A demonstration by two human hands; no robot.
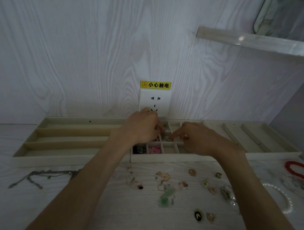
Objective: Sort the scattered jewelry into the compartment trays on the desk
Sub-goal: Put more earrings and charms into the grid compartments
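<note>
While both hands (164,133) hover curled — grip unclear — over cream gridded tray (170,159), gold rings (182,185) scattered below

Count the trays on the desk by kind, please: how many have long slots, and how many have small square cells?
Long-slot trays: 2, the left tray and the right tray
Small-cell trays: 1, the middle tray, under both hands
Total: 3

Dim, bluish, soft wide-angle view
</note>
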